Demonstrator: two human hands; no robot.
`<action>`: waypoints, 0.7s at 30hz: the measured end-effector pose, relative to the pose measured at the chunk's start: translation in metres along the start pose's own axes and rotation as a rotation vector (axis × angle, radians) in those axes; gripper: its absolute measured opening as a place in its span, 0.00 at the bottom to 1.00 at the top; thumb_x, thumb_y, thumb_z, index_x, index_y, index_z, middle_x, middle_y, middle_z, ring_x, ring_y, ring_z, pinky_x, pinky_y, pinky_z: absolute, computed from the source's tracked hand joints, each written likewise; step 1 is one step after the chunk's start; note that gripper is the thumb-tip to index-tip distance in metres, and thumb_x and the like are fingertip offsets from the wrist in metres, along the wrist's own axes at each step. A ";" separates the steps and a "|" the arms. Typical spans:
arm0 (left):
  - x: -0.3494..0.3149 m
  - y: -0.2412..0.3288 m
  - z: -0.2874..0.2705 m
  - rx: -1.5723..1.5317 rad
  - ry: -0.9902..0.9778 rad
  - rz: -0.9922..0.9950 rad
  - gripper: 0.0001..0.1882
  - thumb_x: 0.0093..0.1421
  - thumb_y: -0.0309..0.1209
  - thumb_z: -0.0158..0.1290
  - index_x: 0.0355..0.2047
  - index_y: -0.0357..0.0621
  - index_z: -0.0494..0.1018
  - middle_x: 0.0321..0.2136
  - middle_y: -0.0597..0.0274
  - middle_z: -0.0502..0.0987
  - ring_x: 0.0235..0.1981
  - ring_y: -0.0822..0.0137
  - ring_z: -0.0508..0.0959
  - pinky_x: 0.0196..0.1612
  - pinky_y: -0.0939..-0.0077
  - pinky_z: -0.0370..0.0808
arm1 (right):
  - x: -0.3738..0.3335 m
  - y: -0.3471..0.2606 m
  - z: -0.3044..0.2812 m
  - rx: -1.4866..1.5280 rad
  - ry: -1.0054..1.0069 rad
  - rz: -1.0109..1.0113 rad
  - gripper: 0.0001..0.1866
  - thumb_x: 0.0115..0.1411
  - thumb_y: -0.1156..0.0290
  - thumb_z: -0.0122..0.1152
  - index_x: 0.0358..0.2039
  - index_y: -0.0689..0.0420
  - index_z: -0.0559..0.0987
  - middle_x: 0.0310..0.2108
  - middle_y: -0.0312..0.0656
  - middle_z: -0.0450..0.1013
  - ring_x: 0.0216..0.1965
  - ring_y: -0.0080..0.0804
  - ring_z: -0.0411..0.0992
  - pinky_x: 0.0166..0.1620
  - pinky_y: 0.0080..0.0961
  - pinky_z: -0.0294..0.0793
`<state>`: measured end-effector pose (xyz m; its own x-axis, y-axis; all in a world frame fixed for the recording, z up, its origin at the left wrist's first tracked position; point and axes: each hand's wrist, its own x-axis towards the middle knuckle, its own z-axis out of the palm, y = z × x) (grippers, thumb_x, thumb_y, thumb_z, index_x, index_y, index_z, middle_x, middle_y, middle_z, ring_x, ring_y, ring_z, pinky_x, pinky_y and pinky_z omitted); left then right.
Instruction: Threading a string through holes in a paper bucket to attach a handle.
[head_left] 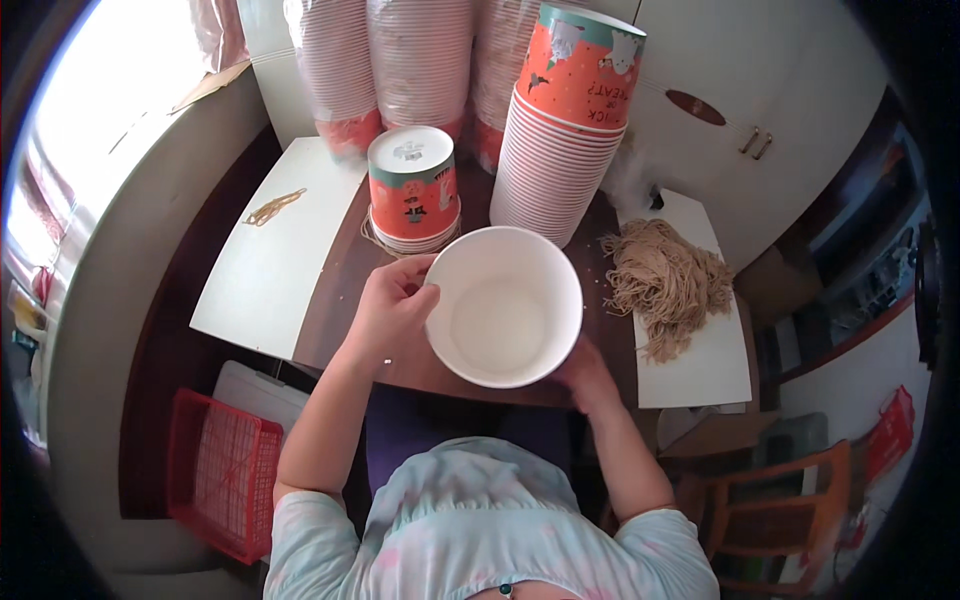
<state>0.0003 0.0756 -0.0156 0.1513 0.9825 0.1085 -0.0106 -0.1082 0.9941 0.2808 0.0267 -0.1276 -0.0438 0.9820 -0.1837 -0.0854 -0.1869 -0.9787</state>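
Note:
A white-lined paper bucket (503, 318) is tilted toward me above the table's front edge, its round opening facing up. My left hand (392, 305) is closed on its left rim, thumb at the inside and fingers behind. At the bucket's lower right is my right hand (583, 368), its fingers hidden behind the wall and slightly blurred. Just beyond stands a short upside-down stack of orange and green printed paper buckets (413, 200), with cord around its base. A tall stack of nested buckets (555, 165) rises to its right, an orange printed one on top.
Plastic-wrapped bucket stacks (420, 70) line the back. On the right white board (690, 375) lies a heap of tan cords (668, 280); a few cords (274, 207) rest on the left white board (265, 260). A red basket (225, 470) and a wooden chair (785, 510) flank me.

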 end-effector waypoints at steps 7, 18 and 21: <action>0.003 0.001 0.005 0.198 -0.114 0.012 0.16 0.57 0.25 0.52 0.45 0.31 0.74 0.25 0.66 0.77 0.26 0.81 0.72 0.31 0.83 0.72 | 0.001 -0.102 0.018 -0.441 -0.027 -0.423 0.20 0.60 0.69 0.56 0.52 0.63 0.72 0.44 0.46 0.74 0.36 0.27 0.73 0.38 0.23 0.72; -0.007 -0.025 -0.008 0.235 0.046 -0.033 0.16 0.53 0.23 0.49 0.42 0.30 0.75 0.22 0.63 0.77 0.24 0.79 0.73 0.30 0.82 0.72 | 0.017 -0.101 0.019 -0.440 0.018 -0.318 0.20 0.62 0.61 0.57 0.47 0.63 0.76 0.32 0.40 0.76 0.31 0.21 0.73 0.32 0.22 0.74; -0.002 -0.026 -0.010 0.266 0.028 -0.054 0.16 0.53 0.23 0.49 0.42 0.30 0.76 0.22 0.64 0.76 0.24 0.80 0.72 0.29 0.83 0.71 | 0.030 -0.112 -0.023 -0.602 0.030 -0.187 0.14 0.64 0.67 0.54 0.46 0.60 0.77 0.36 0.33 0.76 0.28 0.17 0.70 0.32 0.16 0.71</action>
<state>-0.0100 0.0780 -0.0413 0.1168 0.9914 0.0594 0.2574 -0.0879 0.9623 0.3120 0.0774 -0.0256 -0.0539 0.9985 0.0011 0.4865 0.0272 -0.8733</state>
